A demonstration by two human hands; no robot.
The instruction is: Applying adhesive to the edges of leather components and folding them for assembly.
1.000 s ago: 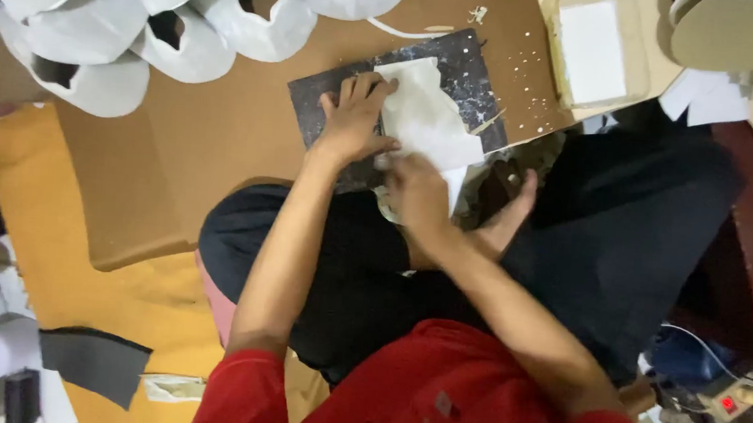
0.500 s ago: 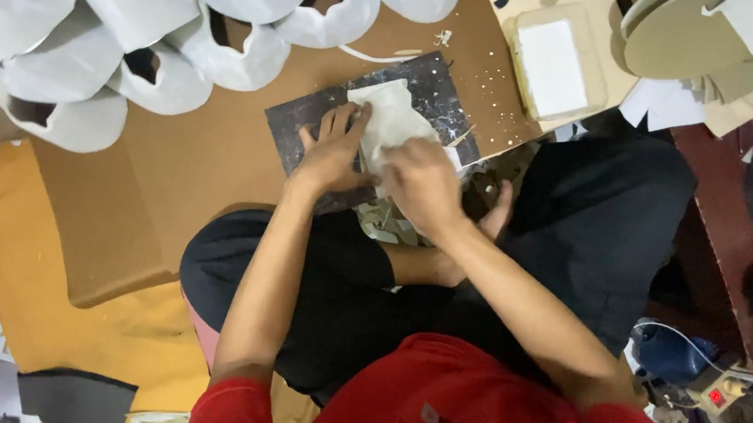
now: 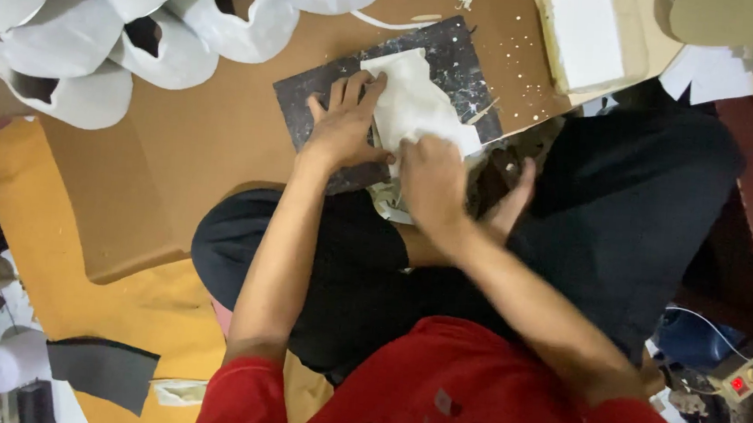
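Left hand (image 3: 344, 125) lies flat, fingers spread, pinning a white fabric piece (image 3: 415, 108) whose long axis runs away from the person; right hand (image 3: 432, 180) grips its near end over a dark cutting mat (image 3: 314, 97).

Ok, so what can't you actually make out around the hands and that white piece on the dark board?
Head view only:
- Near edge of the white piece: covered by the right hand.
- Whether the right hand holds a tool: hidden under it, motion-blurred.
- Dark board under the left hand: covered.
- White shells: cut off by the top edge.
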